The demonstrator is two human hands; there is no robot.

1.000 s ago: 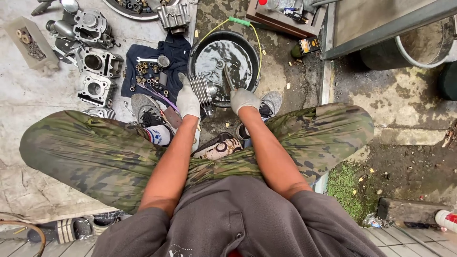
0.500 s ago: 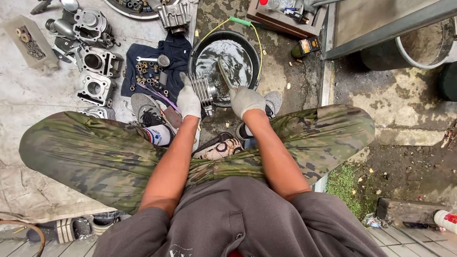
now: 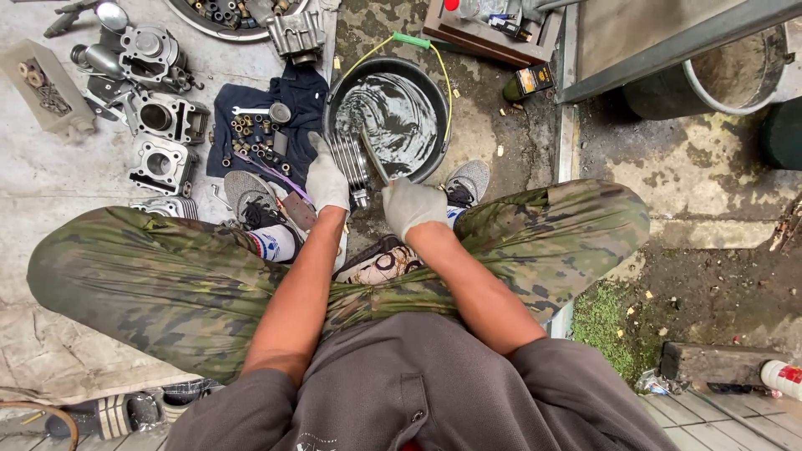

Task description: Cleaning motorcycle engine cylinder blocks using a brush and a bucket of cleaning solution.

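I squat over a black basin (image 3: 437,144) of dark liquid on a concrete floor. My left hand (image 3: 326,179), in a grey-white glove, grips a finned metal engine cylinder (image 3: 352,164) held at the basin's near rim. My right hand (image 3: 411,205), also gloved, holds a thin brush-like tool (image 3: 373,155) whose tip reaches up against the cylinder's fins. Both forearms come out between my camouflage-trousered knees.
Engine parts (image 3: 159,117) lie at the upper left beside a dark cloth (image 3: 296,96) covered with small fittings and a wrench. A round tray (image 3: 221,12) of parts sits at the top. A wooden block with bottles (image 3: 484,25) and a grey tub (image 3: 735,71) lie to the right.
My right hand has shifted slightly, and the tool now points up and left along the cylinder's fins. My left hand keeps the cylinder at the basin's rim.
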